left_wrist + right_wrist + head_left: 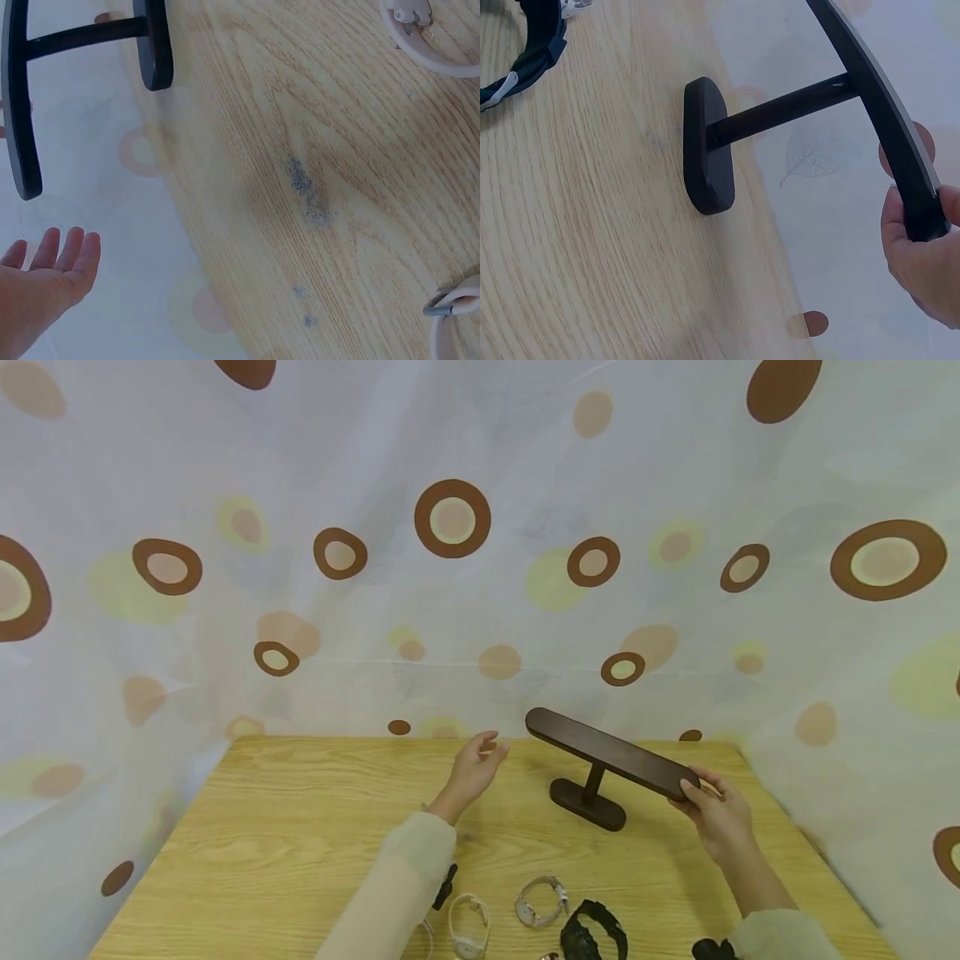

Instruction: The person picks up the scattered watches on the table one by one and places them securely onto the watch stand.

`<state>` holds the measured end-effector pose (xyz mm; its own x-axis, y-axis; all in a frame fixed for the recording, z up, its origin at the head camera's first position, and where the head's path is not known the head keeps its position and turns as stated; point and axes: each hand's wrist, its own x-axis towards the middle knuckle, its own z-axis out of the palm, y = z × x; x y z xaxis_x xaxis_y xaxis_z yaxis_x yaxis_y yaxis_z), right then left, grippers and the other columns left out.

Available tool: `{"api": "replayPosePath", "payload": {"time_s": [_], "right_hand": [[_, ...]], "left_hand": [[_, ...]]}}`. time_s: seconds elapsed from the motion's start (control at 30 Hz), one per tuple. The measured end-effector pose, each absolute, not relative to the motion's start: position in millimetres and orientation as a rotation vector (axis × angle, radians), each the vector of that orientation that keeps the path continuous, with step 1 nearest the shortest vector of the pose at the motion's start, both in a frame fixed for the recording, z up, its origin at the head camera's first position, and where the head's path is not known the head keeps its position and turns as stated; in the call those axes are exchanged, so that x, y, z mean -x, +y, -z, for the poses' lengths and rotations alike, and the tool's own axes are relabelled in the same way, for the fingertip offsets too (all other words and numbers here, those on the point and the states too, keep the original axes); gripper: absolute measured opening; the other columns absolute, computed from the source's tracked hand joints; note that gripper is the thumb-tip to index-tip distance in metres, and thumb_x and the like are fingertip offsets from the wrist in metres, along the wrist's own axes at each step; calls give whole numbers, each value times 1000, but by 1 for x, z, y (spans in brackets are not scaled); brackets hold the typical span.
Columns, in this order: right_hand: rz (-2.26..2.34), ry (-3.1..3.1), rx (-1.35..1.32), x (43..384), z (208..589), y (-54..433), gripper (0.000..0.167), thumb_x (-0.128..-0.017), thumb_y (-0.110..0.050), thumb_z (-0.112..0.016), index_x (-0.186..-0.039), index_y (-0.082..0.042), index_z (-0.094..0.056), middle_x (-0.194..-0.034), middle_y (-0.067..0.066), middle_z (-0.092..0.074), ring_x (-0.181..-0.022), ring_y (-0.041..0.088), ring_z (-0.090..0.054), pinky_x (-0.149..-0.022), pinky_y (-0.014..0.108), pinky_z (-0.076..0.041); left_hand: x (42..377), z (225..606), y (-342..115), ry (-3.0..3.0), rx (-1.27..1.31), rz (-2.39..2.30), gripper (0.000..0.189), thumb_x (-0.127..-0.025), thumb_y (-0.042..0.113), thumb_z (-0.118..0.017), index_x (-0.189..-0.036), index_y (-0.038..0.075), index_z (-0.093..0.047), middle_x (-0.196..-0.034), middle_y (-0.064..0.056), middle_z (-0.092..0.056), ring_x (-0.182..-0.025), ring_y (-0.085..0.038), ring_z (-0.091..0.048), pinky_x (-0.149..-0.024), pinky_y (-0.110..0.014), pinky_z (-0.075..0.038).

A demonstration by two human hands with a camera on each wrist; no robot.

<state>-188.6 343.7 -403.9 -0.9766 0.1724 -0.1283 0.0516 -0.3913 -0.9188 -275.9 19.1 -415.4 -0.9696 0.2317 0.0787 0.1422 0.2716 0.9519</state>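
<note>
A dark brown T-shaped watch stand (611, 752) has a long top bar on a short post and an oval base (709, 150). My right hand (720, 814) grips the right end of the bar, thumb on top and fingers beneath. In the head view the bar slants, its left end farther back. My left hand (474, 772) is held in the air left of the stand, apart from it, fingers loosely bent and holding nothing. In the left wrist view that hand (49, 285) shows below the bar's free end.
Several watches lie at the table's near side: a white one (468, 931), a silver one (527, 913), a large black one (581, 937) and a dark one (446, 887) partly behind the left sleeve. A spotted sheet (480, 602) hangs behind the wooden table (300, 802).
</note>
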Motion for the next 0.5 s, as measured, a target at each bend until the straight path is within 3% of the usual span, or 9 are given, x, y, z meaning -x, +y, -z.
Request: {"api": "replayPosePath", "payload": {"time_s": [0.5], "right_hand": [[-2485, -1922, 170, 202, 404, 327, 18, -92, -5, -55, -99, -21, -59, -104, -3, -49, -88, 7, -61, -80, 18, -54]], "left_hand": [[281, 422, 16, 2510, -329, -1825, 50, -97, 30, -49, -136, 0, -41, -127, -23, -52, -115, -39, -52, -93, -48, -48]]}}
